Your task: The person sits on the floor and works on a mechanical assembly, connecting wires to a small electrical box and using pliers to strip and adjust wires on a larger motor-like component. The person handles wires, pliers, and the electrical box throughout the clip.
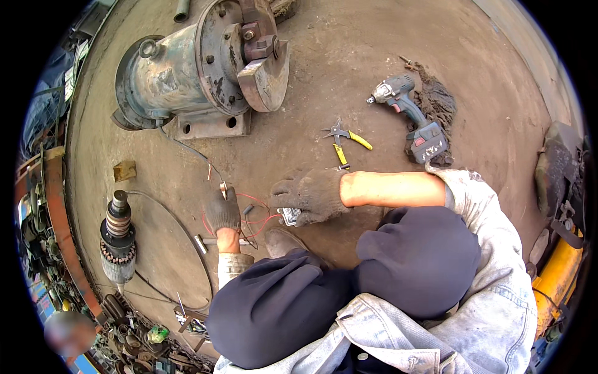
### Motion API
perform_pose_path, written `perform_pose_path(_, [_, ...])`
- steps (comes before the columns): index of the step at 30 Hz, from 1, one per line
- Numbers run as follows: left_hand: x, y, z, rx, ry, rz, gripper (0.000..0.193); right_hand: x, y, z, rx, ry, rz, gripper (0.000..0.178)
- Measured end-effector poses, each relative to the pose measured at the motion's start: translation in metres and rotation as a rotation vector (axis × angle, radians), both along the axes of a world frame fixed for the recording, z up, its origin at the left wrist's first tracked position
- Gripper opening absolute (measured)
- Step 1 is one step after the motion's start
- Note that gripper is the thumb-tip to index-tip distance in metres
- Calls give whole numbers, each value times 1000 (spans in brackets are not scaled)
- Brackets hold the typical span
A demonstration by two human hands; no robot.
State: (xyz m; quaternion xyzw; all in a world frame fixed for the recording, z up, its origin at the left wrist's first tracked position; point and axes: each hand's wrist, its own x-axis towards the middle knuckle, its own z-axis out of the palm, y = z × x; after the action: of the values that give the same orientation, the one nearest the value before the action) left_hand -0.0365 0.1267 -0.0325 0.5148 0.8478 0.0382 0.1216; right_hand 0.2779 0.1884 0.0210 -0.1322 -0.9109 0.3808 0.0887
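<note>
My left hand [222, 212], in a dark knitted glove, pinches a wire end [223, 186] between thumb and finger. That wire belongs to the grey cable [185, 147] running out of a large worn motor [171, 75] with a heavy half-round weight on its end. In my right hand [311, 194], also gloved, is a small box with a printed label [289, 215], partly covered by the fingers. Thin red wires [269, 219] loop between the box and my left hand. Pliers with yellow handles [338, 138] lie open on the ground beyond my right hand.
A cordless impact wrench [408, 106] rests on a dark rag [439, 93] at the right. At the left stand a metal shaft part [118, 240] and a small block [124, 170], near a looped black cable [187, 234]. Scrap parts [134, 343] crowd the lower left; a yellow cylinder [557, 274] lies far right.
</note>
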Motion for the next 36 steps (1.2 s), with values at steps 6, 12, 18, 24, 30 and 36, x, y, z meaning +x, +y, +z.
perform_pose_path(6, [13, -16, -8, 29, -590, 281, 29, 6, 10, 21, -451, -17, -115, 50])
perform_pose_path(12, [84, -30, 50, 307, -975, 167, 21, 62, 1, -2, -597, -55, -381, 46])
perform_pose_path(18, [133, 15, 98, 234, -472, -1014, 34, 87, -10, -23, -714, 173, -726, 42])
perform_pose_path(24, [158, 13, 80, 122, -372, -1277, 36, 129, 0, -25, -502, 213, -1041, 37])
perform_pose_path(30, [165, 9, 81, 71, -285, -1293, 45, 250, 86, -65, -285, 245, -1612, 49])
perform_pose_path(36, [170, 6, 70, 83, -277, -1240, 60, 304, 169, -108, -29, -340, -1374, 60])
